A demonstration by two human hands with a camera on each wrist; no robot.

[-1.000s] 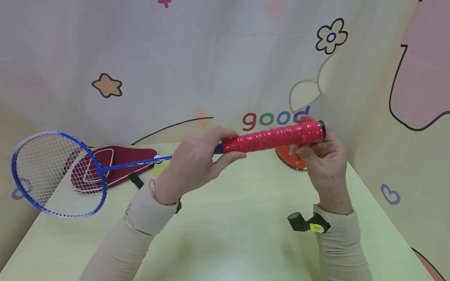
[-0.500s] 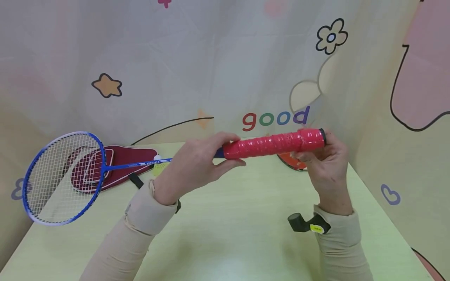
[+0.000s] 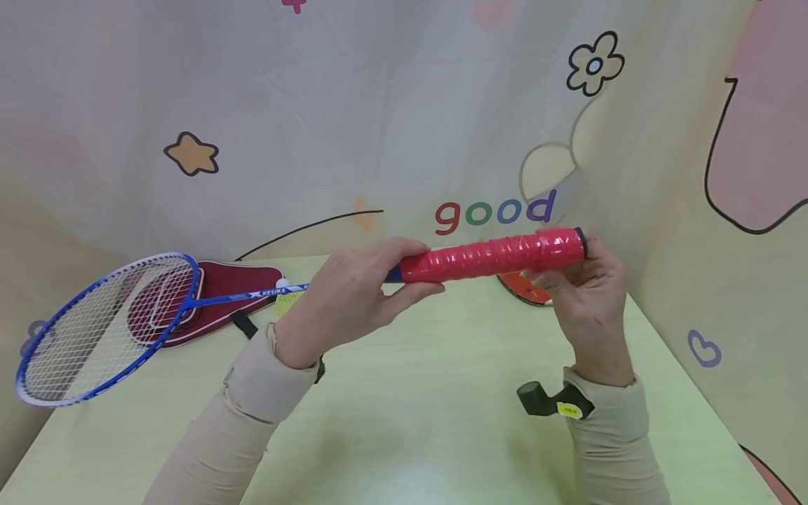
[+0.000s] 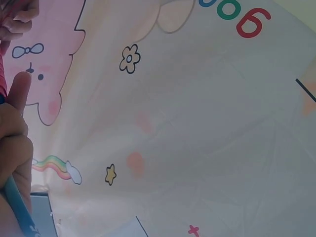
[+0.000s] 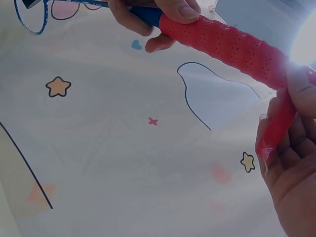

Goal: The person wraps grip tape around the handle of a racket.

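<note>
A blue-framed badminton racket (image 3: 233, 297) is held up above the table, its strung head out to the left. My left hand (image 3: 353, 298) grips it where the blue cone meets the handle, thumb and fingers around it. Perforated red grip tape (image 3: 486, 258) winds in overlapping turns along the handle. At the dark-capped end, my right hand (image 3: 587, 301) pinches the tape. In the right wrist view, a loose red strip (image 5: 277, 129) hangs over the right fingers, while the thumb presses at the handle. The left wrist view catches only part of the left hand (image 4: 15, 148) at its edge.
On the pale table (image 3: 429, 393), a maroon racket cover (image 3: 233, 280) lies at the back left. A yellow shuttlecock (image 3: 287, 301) sits beside it, partly behind the left hand. An orange-red disc-like thing with a dark rim (image 3: 524, 289) lies at the back right. Printed cloth walls surround the table.
The racket has rolled about its shaft, so its head now looks flatter and narrower. The handle end first dipped slightly, then rose a little. Both hands keep nearly the same places.
</note>
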